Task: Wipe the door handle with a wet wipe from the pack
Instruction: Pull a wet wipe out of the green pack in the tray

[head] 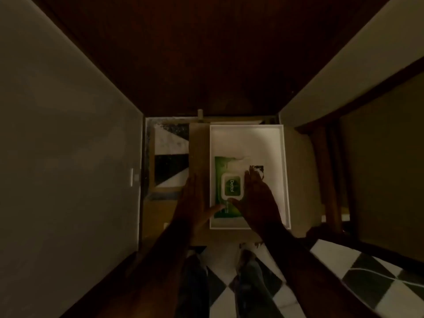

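A green pack point(226, 187) of wipes is lying in the lower left part of a white tray point(283, 175), just below the centre of the frame. Its white flip lid point(231, 185) is lying flat and looks shut. The tray is sitting on a tan box point(199, 145), which is standing on a black and white checked floor point(339, 271).

The left hand point(195, 200) is lying flat with fingers spread apart, resting mostly on the box at the tray's left edge, its thumb reaching across onto the lower end of the pack. It is gripping nothing.

The right hand point(258, 198) is lying palm down over the right side of the pack, fingers straight and close together, pointing toward the top of the frame. Its thumb is touching the lid's lower tab. The hand is pressing rather than clasping.

A dark wooden door point(206, 53) is filling the top of the frame. The light is dim, and no handle can be made out.
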The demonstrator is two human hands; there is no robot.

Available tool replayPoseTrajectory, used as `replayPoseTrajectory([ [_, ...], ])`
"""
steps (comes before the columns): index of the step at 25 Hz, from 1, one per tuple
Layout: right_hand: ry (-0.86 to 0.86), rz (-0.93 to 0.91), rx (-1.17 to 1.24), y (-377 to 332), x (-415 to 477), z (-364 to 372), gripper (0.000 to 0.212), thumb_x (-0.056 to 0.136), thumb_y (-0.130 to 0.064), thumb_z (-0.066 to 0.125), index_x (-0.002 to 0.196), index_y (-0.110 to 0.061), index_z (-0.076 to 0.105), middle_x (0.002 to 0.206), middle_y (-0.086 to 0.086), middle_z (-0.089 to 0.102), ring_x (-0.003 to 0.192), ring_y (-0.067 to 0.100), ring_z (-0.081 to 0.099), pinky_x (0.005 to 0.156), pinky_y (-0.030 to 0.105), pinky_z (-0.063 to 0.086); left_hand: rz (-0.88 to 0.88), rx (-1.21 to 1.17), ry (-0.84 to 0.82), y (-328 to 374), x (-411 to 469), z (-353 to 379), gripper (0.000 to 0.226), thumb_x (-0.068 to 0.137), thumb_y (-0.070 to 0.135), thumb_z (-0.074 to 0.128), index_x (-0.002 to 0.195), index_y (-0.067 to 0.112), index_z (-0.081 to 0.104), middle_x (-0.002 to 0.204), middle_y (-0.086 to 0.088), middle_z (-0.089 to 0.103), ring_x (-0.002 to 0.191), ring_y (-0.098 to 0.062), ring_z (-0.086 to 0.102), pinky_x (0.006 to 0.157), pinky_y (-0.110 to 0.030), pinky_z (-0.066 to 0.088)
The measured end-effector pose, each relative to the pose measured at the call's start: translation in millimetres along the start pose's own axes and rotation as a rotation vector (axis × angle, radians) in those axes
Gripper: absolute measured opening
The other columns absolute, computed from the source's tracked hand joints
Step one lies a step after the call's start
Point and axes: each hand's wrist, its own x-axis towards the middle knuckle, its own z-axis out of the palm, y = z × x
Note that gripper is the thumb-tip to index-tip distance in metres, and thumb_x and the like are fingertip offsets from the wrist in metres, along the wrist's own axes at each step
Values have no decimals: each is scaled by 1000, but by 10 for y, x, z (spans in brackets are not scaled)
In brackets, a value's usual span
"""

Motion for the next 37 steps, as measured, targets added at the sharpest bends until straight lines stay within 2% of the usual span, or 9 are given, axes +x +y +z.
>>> replayPoseTrajectory([
  [4,-28,29,45,-190,139,164,94,108,-58,58,175,-5,18,180,18,17,166,34,21,132,44,30,-4,-7,-38,-4,115,341,129,79,70,70,163,6,-4,174,-18,5,160,-33,10,127,-51,19],
  [8,49,38,-4,-368,268,157,78,107,-49,63,161,3,42,164,23,40,145,37,47,114,40,52,-33,-17,19,17,136,558,123,83,63,70,162,1,-1,172,-22,11,158,-38,19,123,-55,27],
  [16,22,98,-140,-516,448,130,59,111,-48,50,145,0,51,142,20,51,126,36,55,99,38,57,-61,-24,117,32,135,649,104,89,60,55,161,-2,13,167,-24,28,152,-42,32,118,-61,35],
  [20,88,-66,-58,-487,385,-17,38,106,-31,67,114,6,72,111,22,67,101,37,67,82,41,61,-77,10,56,30,154,639,121,82,62,71,162,2,3,171,-20,17,157,-37,22,122,-57,29],
  [24,150,64,598,-173,248,-126,24,109,-17,64,118,3,74,106,15,74,90,24,68,78,33,57,-73,-32,-20,71,178,465,132,74,64,79,163,5,1,170,-19,20,156,-36,24,122,-55,31],
  [26,157,181,819,-20,172,-178,26,112,-11,57,95,-6,75,88,9,72,76,20,65,71,34,54,-59,-75,10,120,170,349,117,77,64,77,161,10,16,164,-16,34,149,-33,37,117,-52,40],
  [29,141,342,907,71,173,-223,52,113,-9,51,62,-16,46,64,0,48,61,13,43,63,28,37,-10,-72,194,213,192,201,80,91,56,65,154,14,37,157,-14,44,143,-31,44,114,-45,42],
  [33,147,402,904,112,192,-199,53,113,-8,50,62,-14,40,64,-2,42,60,9,36,51,15,32,201,238,157,369,413,100,45,104,38,52,143,17,58,155,-9,52,146,-29,42,121,-45,34],
  [37,137,432,939,188,186,-96,52,116,-14,49,64,-14,43,67,1,45,62,10,39,58,25,33,286,495,138,463,581,186,36,102,37,55,129,20,70,136,-6,68,130,-28,56,111,-46,43],
])
